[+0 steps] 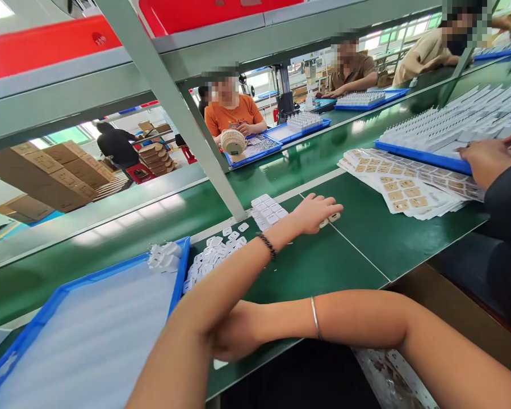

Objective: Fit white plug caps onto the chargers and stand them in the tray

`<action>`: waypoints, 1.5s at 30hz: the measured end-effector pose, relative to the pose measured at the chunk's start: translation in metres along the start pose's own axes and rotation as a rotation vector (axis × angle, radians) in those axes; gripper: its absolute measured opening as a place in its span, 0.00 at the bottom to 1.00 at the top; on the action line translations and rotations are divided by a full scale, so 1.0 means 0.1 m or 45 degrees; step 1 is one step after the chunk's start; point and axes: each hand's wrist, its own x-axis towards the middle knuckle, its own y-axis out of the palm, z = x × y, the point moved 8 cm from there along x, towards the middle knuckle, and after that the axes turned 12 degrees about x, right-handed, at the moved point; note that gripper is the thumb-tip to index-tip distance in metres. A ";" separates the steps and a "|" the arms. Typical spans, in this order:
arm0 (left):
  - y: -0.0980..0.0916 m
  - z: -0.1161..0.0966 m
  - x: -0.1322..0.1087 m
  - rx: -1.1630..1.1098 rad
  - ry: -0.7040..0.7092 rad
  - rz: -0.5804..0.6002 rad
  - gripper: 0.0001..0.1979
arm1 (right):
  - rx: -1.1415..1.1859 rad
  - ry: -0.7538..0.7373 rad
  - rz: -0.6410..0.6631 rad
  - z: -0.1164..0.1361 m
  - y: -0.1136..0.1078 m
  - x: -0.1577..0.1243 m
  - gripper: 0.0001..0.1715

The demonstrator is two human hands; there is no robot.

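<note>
My left hand (315, 213) reaches across the green worktop, palm down with fingers stretched out. Small tan pieces (334, 217) show just under its fingertips; whether it touches them I cannot tell. A block of white square pieces in rows (269, 211) lies beside its wrist. My right hand (238, 332) is low and near my body, blurred, its fingers hidden behind my left forearm. Just below it a bit of a white piece (220, 364) shows. A loose heap of flat white plates (210, 258) lies left of my left forearm.
At left is a blue-rimmed tray (186, 250) with several white plug-like parts (165, 257) in its corner. Sheets of tan stickers (402, 193) lie at right, beside a co-worker's hands (489, 162) at a full tray. A slanted metal post (204, 142) stands ahead.
</note>
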 end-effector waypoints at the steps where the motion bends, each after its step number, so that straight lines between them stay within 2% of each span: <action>1: -0.08 0.06 -0.19 -0.068 -0.020 -0.035 0.33 | 0.117 0.043 -0.028 -0.03 0.00 0.01 0.08; 4: -0.30 0.28 -0.87 -0.231 -0.176 -0.110 0.33 | 0.545 0.271 -0.207 -0.19 -0.04 -0.01 0.08; 7: -0.48 0.54 -1.68 -0.257 -0.512 -0.213 0.34 | 0.824 0.435 -0.438 -0.36 -0.16 -0.08 0.05; 9: -0.55 0.63 -2.20 -0.265 -0.741 -0.287 0.32 | 1.078 0.513 -0.556 -0.48 -0.25 -0.13 0.04; 11: -0.55 0.57 -2.60 -0.274 -0.873 -0.279 0.30 | 1.361 0.558 -0.637 -0.56 -0.34 -0.17 0.08; 13: -0.48 0.38 -2.82 -0.300 -0.886 -0.192 0.29 | 1.608 0.566 -0.690 -0.61 -0.41 -0.21 0.18; 16: -0.26 0.02 -2.90 -0.367 -0.769 -0.011 0.29 | 1.956 0.591 -0.688 -0.61 -0.38 -0.21 0.34; 18: -0.10 -0.17 -2.90 -0.428 -0.720 0.078 0.31 | 2.325 0.706 -0.736 -0.62 -0.24 -0.24 0.34; 20: 0.02 -0.28 -2.93 -0.522 -0.753 0.081 0.36 | 2.557 0.829 -0.794 -0.60 -0.10 -0.27 0.30; 22: 0.10 -0.33 -3.01 -0.623 -0.893 -0.011 0.42 | 2.632 0.909 -0.830 -0.59 0.00 -0.29 0.26; 24: 0.17 -0.36 -3.14 -0.703 -1.128 -0.160 0.43 | 2.665 0.954 -0.828 -0.59 0.06 -0.30 0.23; 26: 0.25 -0.44 -3.29 -0.774 -1.370 -0.309 0.38 | 2.678 0.980 -0.819 -0.59 0.08 -0.30 0.20; 28: 0.33 -0.57 -3.37 -0.834 -1.501 -0.437 0.31 | 2.686 0.995 -0.810 -0.58 0.11 -0.30 0.19; 30: 0.37 -0.70 -3.39 -0.860 -1.524 -0.551 0.31 | 2.701 1.009 -0.814 -0.56 0.14 -0.31 0.20; 32: 0.38 -0.81 -3.37 -0.869 -1.483 -0.648 0.34 | 2.714 1.025 -0.824 -0.54 0.19 -0.31 0.21; 36: 0.41 -0.93 -3.36 -0.968 -1.361 -0.720 0.37 | 2.723 1.040 -0.829 -0.48 0.26 -0.32 0.24; 38: 0.43 -0.94 -3.40 -1.043 -1.359 -0.721 0.37 | 2.730 1.020 -0.805 -0.45 0.27 -0.30 0.26; 41: 0.44 -0.89 -3.51 -1.076 -1.459 -0.761 0.36 | 2.743 0.999 -0.762 -0.39 0.29 -0.27 0.27; 43: 0.40 -0.83 -3.57 -1.014 -1.511 -0.840 0.32 | 2.736 0.982 -0.689 -0.34 0.31 -0.26 0.27; 45: 0.32 -0.80 -3.60 -0.954 -1.493 -0.955 0.26 | 2.683 0.952 -0.546 -0.28 0.32 -0.23 0.27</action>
